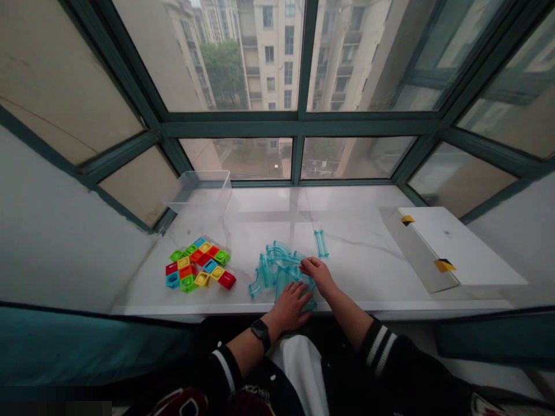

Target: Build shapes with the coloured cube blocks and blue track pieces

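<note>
A heap of translucent blue plastic track pieces (pixel 269 269), some curved and some straight, lies in front of me on the white sill. My left hand (pixel 291 304) rests palm down over the near side of the heap, its fingers stretched out. Just beyond it, my right hand (pixel 319 275) has its thumb and fingertips pinched on a blue track piece at the heap's right side; the fingers partly hide that piece. One straight track piece (pixel 321 244) lies apart, behind the right hand.
Several coloured square blocks (pixel 199 263) in red, yellow, green and blue lie to the left. A clear plastic bin (pixel 203 188) stands at the back left. On the right is a white box (pixel 459 248) with yellow-black tape. Green-framed windows (pixel 299 124) close off the back.
</note>
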`<state>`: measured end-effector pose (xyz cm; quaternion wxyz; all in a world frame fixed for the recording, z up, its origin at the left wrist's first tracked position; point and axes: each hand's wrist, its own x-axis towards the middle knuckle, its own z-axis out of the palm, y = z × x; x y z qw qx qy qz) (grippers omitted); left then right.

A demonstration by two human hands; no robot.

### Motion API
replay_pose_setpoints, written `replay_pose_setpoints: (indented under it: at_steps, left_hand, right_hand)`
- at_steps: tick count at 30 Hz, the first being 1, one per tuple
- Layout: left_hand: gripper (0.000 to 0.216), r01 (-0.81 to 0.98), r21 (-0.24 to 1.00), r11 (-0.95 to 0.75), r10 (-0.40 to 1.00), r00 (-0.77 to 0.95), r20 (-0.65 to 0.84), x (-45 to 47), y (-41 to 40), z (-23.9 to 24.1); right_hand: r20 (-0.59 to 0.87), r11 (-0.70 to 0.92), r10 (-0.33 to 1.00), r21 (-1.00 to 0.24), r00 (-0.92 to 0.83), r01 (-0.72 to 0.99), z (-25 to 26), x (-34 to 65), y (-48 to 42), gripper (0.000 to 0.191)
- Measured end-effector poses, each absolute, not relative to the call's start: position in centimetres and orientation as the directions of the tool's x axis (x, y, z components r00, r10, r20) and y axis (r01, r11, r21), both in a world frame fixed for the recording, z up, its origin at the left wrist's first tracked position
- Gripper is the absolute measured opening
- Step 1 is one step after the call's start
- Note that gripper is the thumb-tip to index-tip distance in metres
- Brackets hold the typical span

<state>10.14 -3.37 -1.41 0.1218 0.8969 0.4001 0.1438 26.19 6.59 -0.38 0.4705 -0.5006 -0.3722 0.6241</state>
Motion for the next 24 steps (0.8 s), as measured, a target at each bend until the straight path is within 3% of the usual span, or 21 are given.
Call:
replay_pose_setpoints:
  at_steps: [6,13,19,24]
  left_hand:
    - [0.05,0.687,0.325,-0.649,0.759,0.616,0.214,9.5,-3.4,-1.0]
    - [0.044,0.652,0.362,-0.667,0.745,0.572,0.343,6.7,-4.3,-0.8]
    - [0.047,0.838,0.275,-0.471,0.822,0.303,0.483,2.8,-4.9,-2.3]
    - [0.061,0.907,0.262,-0.331,0.842,0.159,0.515,1.0,-5.1,-4.7]
  right_hand:
    - [-0.335,-0.355,0.934,-0.839,-0.122,-0.414,0.7,27.4,5.8,0.041]
    - [-0.457,-0.474,0.872,-0.692,-0.178,-0.545,0.7,30.3,5.4,0.01]
    - [-0.508,-0.57,0.808,-0.55,-0.298,-0.611,1.4,31.9,5.0,0.02]
    - [-0.476,-0.526,0.828,-0.478,-0.296,-0.703,2.2,32.3,4.4,0.02]
